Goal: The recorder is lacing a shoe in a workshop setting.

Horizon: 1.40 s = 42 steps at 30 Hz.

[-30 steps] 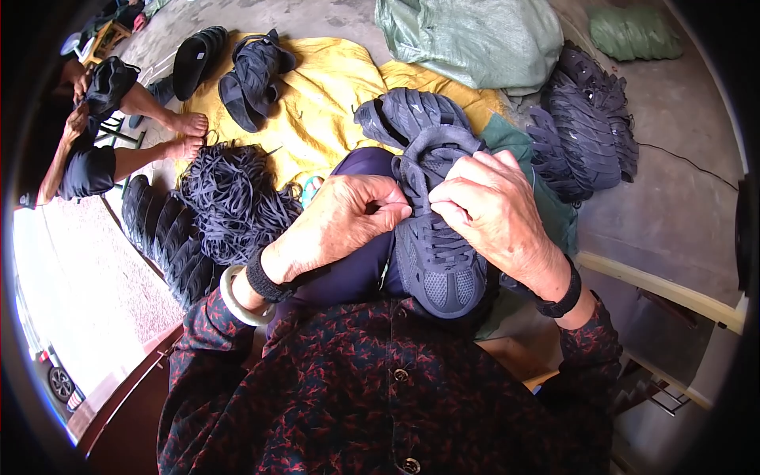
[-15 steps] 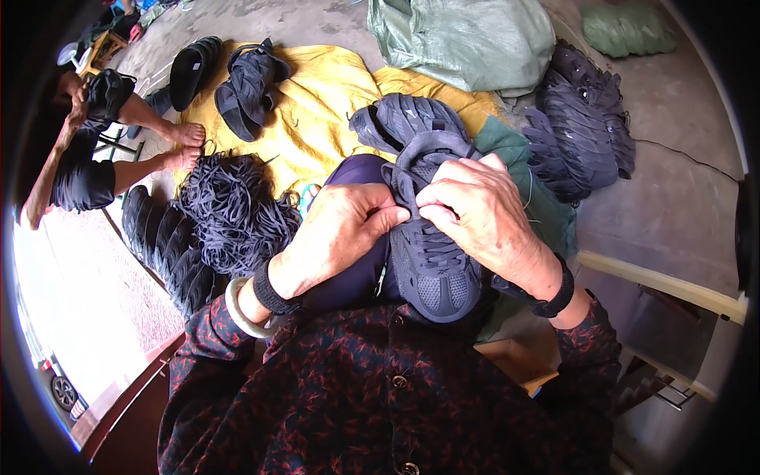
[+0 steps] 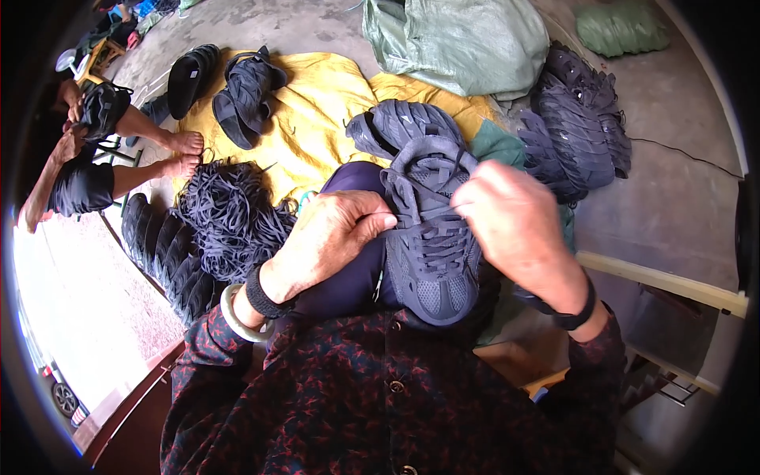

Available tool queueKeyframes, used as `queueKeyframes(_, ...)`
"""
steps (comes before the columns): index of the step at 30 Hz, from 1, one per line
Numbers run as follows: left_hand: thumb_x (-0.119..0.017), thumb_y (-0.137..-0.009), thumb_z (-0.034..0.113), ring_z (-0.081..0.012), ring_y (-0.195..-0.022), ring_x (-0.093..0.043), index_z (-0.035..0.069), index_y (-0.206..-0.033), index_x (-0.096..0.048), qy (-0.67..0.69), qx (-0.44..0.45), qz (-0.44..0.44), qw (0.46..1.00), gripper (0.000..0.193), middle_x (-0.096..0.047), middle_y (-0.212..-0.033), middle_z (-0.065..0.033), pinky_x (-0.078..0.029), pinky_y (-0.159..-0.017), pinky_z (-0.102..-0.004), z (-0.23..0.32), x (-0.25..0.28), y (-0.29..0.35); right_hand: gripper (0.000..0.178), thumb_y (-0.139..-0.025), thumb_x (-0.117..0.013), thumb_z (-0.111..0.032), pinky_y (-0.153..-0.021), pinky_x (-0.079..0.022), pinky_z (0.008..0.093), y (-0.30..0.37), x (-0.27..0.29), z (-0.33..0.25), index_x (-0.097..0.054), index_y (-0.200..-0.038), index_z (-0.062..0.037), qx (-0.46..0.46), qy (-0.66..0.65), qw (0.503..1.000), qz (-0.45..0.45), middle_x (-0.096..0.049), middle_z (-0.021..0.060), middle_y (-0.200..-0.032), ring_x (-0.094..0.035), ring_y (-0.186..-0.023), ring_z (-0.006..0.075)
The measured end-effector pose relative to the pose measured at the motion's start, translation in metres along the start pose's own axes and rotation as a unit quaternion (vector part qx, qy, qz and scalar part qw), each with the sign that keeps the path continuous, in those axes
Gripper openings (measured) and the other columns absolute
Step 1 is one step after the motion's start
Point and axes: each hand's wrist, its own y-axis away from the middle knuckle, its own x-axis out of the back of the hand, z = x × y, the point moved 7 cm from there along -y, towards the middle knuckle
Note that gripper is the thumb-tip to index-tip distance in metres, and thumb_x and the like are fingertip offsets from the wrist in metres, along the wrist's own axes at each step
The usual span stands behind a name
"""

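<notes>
A dark grey shoe upper (image 3: 437,286) rests on my lap, toe toward me and collar away. Flat dark shoelaces (image 3: 434,244) cross its front in several rows. At its left edge my left hand (image 3: 326,236) pinches a shoelace between thumb and forefinger. My right hand (image 3: 518,229) is at the shoe's right side, blurred by motion, its fingers closed where a lace strand runs up to them; the fingertips are partly smeared. Just beyond the collar lie more stacked grey uppers (image 3: 408,125).
A tangled heap of dark laces (image 3: 231,226) lies left of my knee, beside a row of uppers (image 3: 162,249). More stacked uppers (image 3: 576,127) stand right. Dark shoes (image 3: 241,99) sit on a yellow cloth (image 3: 324,103). A green sack (image 3: 459,43) is ahead; another person's bare feet (image 3: 184,154) show left.
My right hand has moved away from the shoe's middle toward the right and blurred. My left hand has shifted slightly left and down. The laces and tongue between them are now more exposed.
</notes>
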Motion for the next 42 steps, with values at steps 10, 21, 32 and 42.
queueKeyframes(10,-0.070,-0.098,0.021,-0.0325,-0.079,-0.071,0.001,-0.096,-0.072,0.008,0.035,-0.008,0.999,0.020,-0.071,-0.084,-0.0159,-0.054,-0.071,-0.0379,-0.010,-0.001,0.000,0.014,-0.105,-0.062,-0.015,-0.084,-0.053,0.0295,0.147,0.118,0.204,-0.064,-0.114,-0.0038,-0.386,-0.319,0.810,0.306,-0.062,0.0037,-0.107,-0.064,-0.092,0.0127)
queueKeyframes(21,-0.071,-0.100,0.018,-0.0048,-0.083,-0.054,0.002,-0.114,-0.067,0.100,0.098,0.101,0.985,0.022,-0.064,-0.091,0.0034,-0.047,-0.078,-0.0221,-0.025,0.018,-0.011,0.016,-0.107,-0.052,-0.010,-0.114,-0.046,0.0484,0.100,0.058,0.181,-0.058,-0.115,0.0036,-0.206,-0.775,0.525,0.285,-0.059,0.0103,-0.104,-0.059,-0.102,0.0235)
queueKeyframes(32,-0.073,-0.100,0.020,-0.0034,-0.085,-0.058,0.002,-0.112,-0.072,0.255,0.057,0.030,0.965,0.022,-0.073,-0.104,0.0027,-0.049,-0.085,-0.0221,-0.042,0.013,-0.025,0.037,-0.106,-0.057,-0.006,-0.072,-0.043,0.0272,0.086,0.047,0.163,-0.049,-0.142,0.0018,-0.302,-0.621,0.650,0.316,-0.058,0.0071,-0.101,-0.048,-0.079,0.0099)
queueKeyframes(42,-0.067,-0.102,0.030,-0.0096,-0.081,-0.056,-0.001,-0.107,-0.069,0.500,0.156,-0.089,0.847,0.031,-0.067,-0.093,-0.0051,-0.048,-0.077,-0.0237,-0.034,-0.002,-0.009,0.035,-0.104,-0.062,-0.010,-0.071,-0.045,0.0235,0.078,0.039,0.165,-0.054,-0.137,-0.0004,-0.309,-0.591,0.698,0.261,-0.063,0.0063,-0.106,-0.050,-0.081,0.0068)
